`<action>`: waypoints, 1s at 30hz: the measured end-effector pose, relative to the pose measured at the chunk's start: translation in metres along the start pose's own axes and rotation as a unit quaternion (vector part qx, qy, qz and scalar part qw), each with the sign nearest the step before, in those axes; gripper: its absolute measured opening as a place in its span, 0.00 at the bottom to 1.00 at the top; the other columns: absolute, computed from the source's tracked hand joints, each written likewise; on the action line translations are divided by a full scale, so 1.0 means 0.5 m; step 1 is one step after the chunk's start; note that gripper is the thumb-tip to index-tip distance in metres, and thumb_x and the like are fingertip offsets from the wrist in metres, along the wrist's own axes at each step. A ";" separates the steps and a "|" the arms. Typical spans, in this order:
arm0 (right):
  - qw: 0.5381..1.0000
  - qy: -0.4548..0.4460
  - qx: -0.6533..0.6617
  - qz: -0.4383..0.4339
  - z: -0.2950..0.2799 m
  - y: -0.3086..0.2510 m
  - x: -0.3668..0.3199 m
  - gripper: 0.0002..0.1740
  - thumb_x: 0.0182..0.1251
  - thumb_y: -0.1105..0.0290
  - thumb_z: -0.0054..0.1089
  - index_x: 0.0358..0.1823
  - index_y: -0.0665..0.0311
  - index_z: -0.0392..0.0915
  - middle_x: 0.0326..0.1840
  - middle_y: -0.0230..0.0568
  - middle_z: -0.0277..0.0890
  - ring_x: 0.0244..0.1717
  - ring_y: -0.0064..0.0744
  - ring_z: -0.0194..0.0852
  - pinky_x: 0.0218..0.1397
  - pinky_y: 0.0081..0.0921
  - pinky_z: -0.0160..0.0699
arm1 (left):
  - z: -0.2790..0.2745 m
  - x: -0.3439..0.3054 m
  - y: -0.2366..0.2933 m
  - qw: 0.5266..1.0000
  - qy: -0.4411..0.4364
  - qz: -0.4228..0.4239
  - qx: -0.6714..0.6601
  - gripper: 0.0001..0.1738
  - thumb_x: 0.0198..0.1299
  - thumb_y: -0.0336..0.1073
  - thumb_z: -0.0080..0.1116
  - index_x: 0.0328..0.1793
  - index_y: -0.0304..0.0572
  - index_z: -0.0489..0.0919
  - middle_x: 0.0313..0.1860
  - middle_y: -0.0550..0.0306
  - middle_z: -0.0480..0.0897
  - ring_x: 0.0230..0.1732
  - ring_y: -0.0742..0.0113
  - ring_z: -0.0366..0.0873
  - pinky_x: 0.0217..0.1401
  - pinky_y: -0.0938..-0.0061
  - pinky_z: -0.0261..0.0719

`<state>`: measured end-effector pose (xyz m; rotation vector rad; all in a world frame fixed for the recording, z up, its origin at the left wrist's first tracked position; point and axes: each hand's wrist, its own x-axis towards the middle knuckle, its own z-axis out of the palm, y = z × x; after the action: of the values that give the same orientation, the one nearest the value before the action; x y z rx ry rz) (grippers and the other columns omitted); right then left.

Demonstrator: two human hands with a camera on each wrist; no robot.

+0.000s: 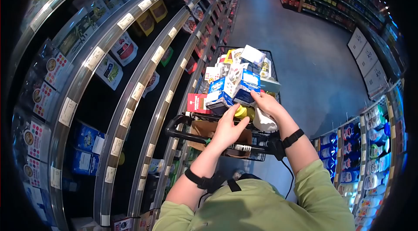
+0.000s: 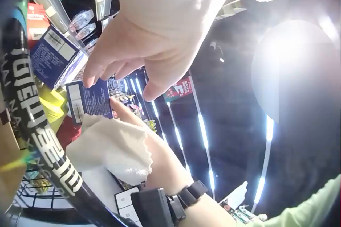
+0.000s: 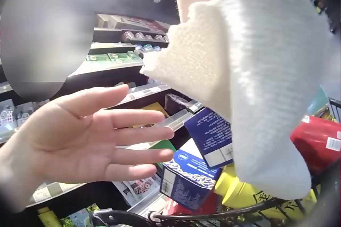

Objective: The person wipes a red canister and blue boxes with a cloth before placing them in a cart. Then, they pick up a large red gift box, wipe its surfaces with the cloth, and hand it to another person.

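Observation:
My right hand (image 1: 268, 103) grips a blue box (image 1: 247, 86) with white printing, its thumb at the near edge. The other fingers are largely hidden. A white textured cloth (image 3: 272, 88) hangs by this hand and covers most of it in the right wrist view. My left hand (image 1: 230, 127) holds nothing; its fingers are spread with the palm showing in the right wrist view. It hovers over the near end of the cart, close to a second blue box (image 1: 219, 94). That box leans on the pile, just left of the first. A yellow container (image 1: 244, 112) lies below the boxes.
The shopping cart (image 1: 278, 67) is heaped with packages, including a red pack (image 1: 198, 103) at the left. Its black handle (image 1: 178, 134) runs below my hands. Shelves (image 1: 143, 87) of pouches line the left; bottles (image 1: 374, 161) stand at right. An aisle floor (image 1: 305, 48) stretches ahead.

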<state>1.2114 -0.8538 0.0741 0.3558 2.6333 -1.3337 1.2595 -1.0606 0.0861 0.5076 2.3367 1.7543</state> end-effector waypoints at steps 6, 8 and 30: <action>0.992 -0.023 -0.112 -0.050 0.022 -0.079 -0.068 0.32 0.65 0.40 0.47 0.37 0.68 0.81 0.33 0.56 0.80 0.38 0.50 0.81 0.42 0.38 0.75 | -0.134 -0.171 0.062 0.995 0.080 -0.034 -0.053 0.25 0.61 0.37 0.60 0.64 0.41 0.71 0.52 0.58 0.78 0.52 0.72 0.74 0.56 0.73 0.74; 0.987 0.025 -0.130 -0.089 -0.035 -0.087 -0.152 0.25 0.62 0.49 0.56 0.40 0.67 0.80 0.33 0.53 0.81 0.36 0.45 0.81 0.41 0.36 0.75 | -0.142 -0.210 0.091 0.993 0.105 -0.009 -0.048 0.24 0.61 0.37 0.61 0.63 0.41 0.72 0.53 0.57 0.78 0.53 0.70 0.75 0.56 0.72 0.75; 0.890 -0.164 0.104 -0.413 0.629 -0.693 -0.400 0.38 0.57 0.66 0.59 0.69 0.68 0.56 0.59 0.59 0.71 0.62 0.47 0.70 0.62 0.32 0.68 | -0.662 -0.750 0.074 0.783 0.479 -0.159 0.364 0.42 0.52 0.47 0.62 0.68 0.29 0.61 0.54 0.33 0.78 0.37 0.50 0.81 0.46 0.67 0.77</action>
<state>1.3171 -1.3332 0.2072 -0.9992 2.3985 -1.6843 1.5006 -1.4869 0.1939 -0.9300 3.4571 0.9386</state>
